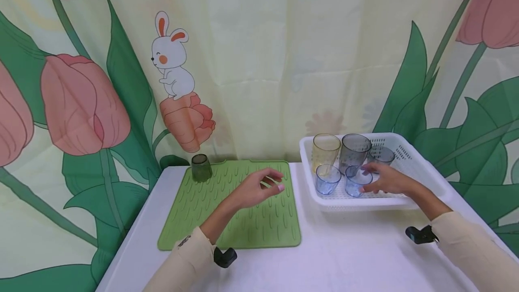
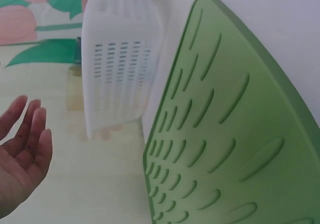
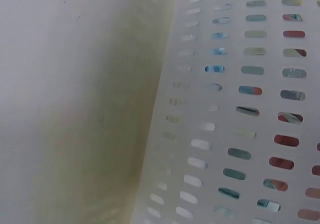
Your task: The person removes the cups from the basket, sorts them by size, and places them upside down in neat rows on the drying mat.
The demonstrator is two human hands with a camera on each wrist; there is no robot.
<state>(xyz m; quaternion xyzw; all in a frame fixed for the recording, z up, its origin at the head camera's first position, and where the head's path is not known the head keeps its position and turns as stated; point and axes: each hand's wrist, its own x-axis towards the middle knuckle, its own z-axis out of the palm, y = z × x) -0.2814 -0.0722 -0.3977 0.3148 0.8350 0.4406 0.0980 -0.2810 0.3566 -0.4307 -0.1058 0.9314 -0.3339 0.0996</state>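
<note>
In the head view my right hand (image 1: pixel 384 179) is in the white basket, its thumb and fingers round the right side of a small clear blue glass (image 1: pixel 353 185). A second small blue glass (image 1: pixel 326 183) stands just left of it. Behind them are a tall amber glass (image 1: pixel 325 150), a tall grey glass (image 1: pixel 354 150) and a shorter grey glass (image 1: pixel 383 156). My left hand (image 1: pixel 256 188) hovers over the green drying mat (image 1: pixel 239 226), holding nothing, fingers loosely bent. A dark glass (image 1: pixel 201 168) stands upside down on the mat's far left corner. The basket wall hides the right hand in the right wrist view.
The white perforated basket (image 1: pixel 365 203) stands on the right of the white table (image 1: pixel 324 256), a short gap from the mat. Behind the table hangs a curtain (image 1: pixel 259 66) printed with tulips and a rabbit.
</note>
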